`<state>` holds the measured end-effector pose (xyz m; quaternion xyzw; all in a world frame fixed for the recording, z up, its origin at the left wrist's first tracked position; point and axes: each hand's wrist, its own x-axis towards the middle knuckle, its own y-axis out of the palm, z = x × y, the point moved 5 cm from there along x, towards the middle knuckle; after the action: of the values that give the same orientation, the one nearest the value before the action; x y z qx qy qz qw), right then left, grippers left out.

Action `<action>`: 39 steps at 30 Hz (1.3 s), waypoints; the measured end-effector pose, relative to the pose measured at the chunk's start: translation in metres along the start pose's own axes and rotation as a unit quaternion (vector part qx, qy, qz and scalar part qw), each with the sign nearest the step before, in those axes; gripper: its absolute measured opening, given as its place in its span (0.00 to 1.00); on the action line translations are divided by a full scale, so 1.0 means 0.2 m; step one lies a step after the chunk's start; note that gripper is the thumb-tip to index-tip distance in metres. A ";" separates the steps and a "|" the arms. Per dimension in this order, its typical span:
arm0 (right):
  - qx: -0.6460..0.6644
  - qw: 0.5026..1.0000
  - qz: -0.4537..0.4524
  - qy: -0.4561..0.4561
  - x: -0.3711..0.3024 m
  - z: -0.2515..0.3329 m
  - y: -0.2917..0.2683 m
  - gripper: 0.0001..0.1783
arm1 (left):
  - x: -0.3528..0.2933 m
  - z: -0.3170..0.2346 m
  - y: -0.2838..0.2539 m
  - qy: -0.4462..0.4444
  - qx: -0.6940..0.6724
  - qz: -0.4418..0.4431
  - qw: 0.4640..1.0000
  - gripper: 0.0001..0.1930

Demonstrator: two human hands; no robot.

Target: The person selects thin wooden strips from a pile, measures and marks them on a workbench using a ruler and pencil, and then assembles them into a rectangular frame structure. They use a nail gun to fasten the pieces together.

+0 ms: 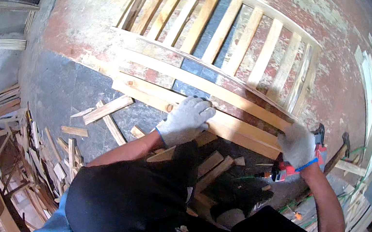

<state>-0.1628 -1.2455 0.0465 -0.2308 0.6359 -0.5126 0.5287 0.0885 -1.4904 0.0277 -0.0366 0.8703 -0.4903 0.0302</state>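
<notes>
My left hand (pixel 186 121), in a light grey work glove, grips a long wooden board (pixel 242 134) near its middle, with the fingers curled over the edge. At the right end of the same board is my right hand (pixel 297 145), also gloved and closed there; its fingertips are blurred. Another long board (pixel 229 95) lies just beyond, roughly parallel. Farther off, a slatted wooden frame (pixel 205 21) rests on the floor, with several cross slats between two long rails. A red and black power tool (pixel 287 170) sits close by my right hand, partly hidden by it.
A hammer (pixel 346 143) lies to the right. Short wood offcuts (pixel 114 116) are scattered on the dark floor. Heaps of scrap wood (pixel 36 160) fill the left side, and long pale strips (pixel 369 92) lie along the right. A green cord (pixel 360 179) runs at the right.
</notes>
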 end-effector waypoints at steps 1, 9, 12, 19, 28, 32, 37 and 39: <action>0.014 0.999 -0.012 -0.048 -0.02 0.04 0.02 0.16 | -0.01 -0.01 0.01 -0.003 0.001 -0.011 1.000 0.25; 0.043 0.996 -0.059 -0.044 0.02 0.27 0.04 0.18 | 0.04 0.07 -0.12 -0.094 0.089 -0.094 0.987 0.16; -0.010 0.981 -0.155 -0.113 0.04 0.28 0.02 0.13 | 0.08 -0.14 0.05 -0.089 0.083 0.143 0.982 0.15; 0.059 0.984 -0.105 -0.133 0.01 0.38 0.01 0.15 | -0.06 -0.13 0.21 -0.022 0.140 -0.011 0.990 0.16; 0.087 0.984 -0.091 -0.125 -0.03 0.40 -0.09 0.30 | 0.04 -0.08 -0.05 0.012 -0.071 0.092 0.993 0.25; 0.176 0.974 -0.074 -0.120 0.02 0.25 -0.12 0.28 | 0.22 -0.17 -0.28 -0.014 -0.019 0.115 0.993 0.22; 0.391 0.884 0.230 0.110 0.05 0.09 -0.08 0.23 | 0.41 -0.32 -0.40 0.105 -0.079 -0.119 0.984 0.15; 0.500 0.796 0.288 0.185 0.01 0.07 -0.03 0.24 | 0.48 -0.33 -0.35 0.159 -0.012 -0.156 0.975 0.16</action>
<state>-0.1514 -1.2555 0.0524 0.3587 0.4141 -0.6158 0.5663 -0.0097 -1.4789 0.1194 -0.0934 0.8532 -0.4783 -0.1860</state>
